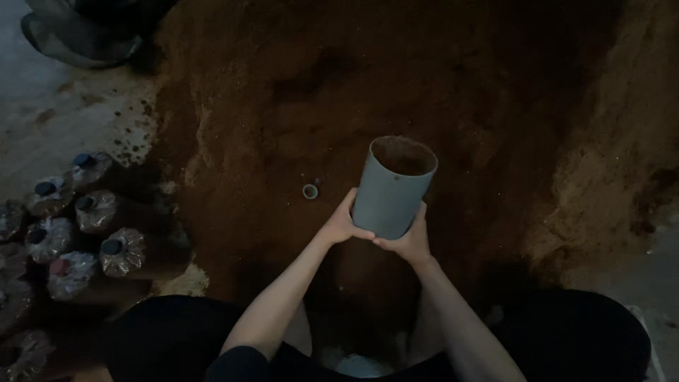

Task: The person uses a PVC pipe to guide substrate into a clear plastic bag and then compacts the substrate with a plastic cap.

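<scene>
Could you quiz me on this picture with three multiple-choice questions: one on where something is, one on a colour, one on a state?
1. Where do the filled plastic bags lie?
A. Left on the floor
B. On the heap
C. Inside the tube

2. What colour is the tube?
A. Red
B. Grey
C. Yellow

3. How is the tube held?
A. By one hand
B. By both hands
C. By neither

A: the bags are clustered at the left edge.
B: the tube's wall is grey.
B: the left hand and right hand clasp its lower end over the brown heap.
</scene>
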